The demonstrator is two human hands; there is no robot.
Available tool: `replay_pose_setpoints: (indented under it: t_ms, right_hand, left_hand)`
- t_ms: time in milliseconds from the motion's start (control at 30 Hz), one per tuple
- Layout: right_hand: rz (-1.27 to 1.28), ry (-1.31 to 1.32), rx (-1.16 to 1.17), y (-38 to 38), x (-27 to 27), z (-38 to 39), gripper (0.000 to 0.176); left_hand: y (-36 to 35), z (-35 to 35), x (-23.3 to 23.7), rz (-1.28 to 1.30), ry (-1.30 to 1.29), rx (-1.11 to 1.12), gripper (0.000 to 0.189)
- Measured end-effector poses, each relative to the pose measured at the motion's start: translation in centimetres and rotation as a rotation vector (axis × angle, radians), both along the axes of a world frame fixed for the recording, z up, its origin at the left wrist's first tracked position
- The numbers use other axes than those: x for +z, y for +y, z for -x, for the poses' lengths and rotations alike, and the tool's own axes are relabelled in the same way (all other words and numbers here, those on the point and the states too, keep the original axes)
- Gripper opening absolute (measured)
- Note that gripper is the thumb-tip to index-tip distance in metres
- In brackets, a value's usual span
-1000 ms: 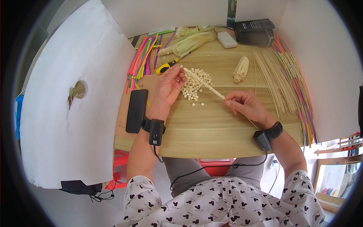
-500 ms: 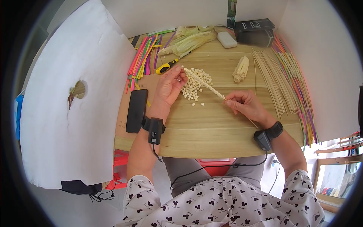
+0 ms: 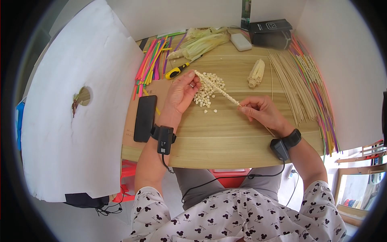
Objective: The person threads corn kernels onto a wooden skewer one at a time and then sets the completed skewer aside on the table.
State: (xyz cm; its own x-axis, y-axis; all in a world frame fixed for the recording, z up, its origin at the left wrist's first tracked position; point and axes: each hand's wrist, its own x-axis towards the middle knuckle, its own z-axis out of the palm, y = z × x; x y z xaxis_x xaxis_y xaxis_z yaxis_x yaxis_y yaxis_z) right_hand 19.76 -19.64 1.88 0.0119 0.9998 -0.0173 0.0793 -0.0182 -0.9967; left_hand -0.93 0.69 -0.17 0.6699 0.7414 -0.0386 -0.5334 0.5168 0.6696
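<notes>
A thin wooden stick strung with pale corn kernels (image 3: 219, 90) slants between my two hands in the head view. My left hand (image 3: 183, 90) pinches its upper end, thumb and fingertips at the last kernels. Lower on the right, my right hand (image 3: 262, 112) is closed on the bare part of the stick, just below the row of kernels. Beneath the stick lies a heap of loose corn kernels (image 3: 204, 98) on the wooden table (image 3: 225, 141). A corn cob (image 3: 256, 73) rests beyond my right hand.
Left are a black phone (image 3: 145, 118), a yellow-black screwdriver (image 3: 177, 71) and coloured strips (image 3: 151, 60). Corn husks (image 3: 203, 42), a white box (image 3: 241, 42) and a black box (image 3: 271, 34) sit at the back. Bare sticks (image 3: 292, 84) and kernel-strung sticks (image 3: 312, 70) lie right.
Almost nothing differs; both hands keep their hold on the stick, and the left hand's fingers have shifted very slightly.
</notes>
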Motion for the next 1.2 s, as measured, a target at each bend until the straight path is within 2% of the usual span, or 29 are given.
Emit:
replay_pose_setpoints:
  t_ms: [633,933,1067,1133,1200]
  right_hand:
    - [0.015,-0.016,0.011,0.0,0.2,-0.1,0.013]
    - [0.003,0.040,-0.034,0.3,0.5,-0.5,0.017]
    - [-0.038,0.050,-0.116,0.7,-0.2,-0.9,0.017]
    - [-0.063,0.006,-0.182,1.0,-0.9,-1.3,0.017]
    - [-0.049,-0.009,-0.193,0.9,-0.7,-1.5,0.017]
  left_hand:
    - [0.0,-0.1,0.0,-0.036,0.013,-0.013,0.014]
    - [-0.3,-0.1,1.1,-0.166,0.157,0.116,0.014]
    - [1.0,0.6,-0.2,-0.318,0.176,0.049,0.013]
    - [-0.1,0.2,0.7,-0.393,0.202,0.014,0.013]
    - [-1.9,-0.7,1.4,-0.664,0.474,0.184,0.013]
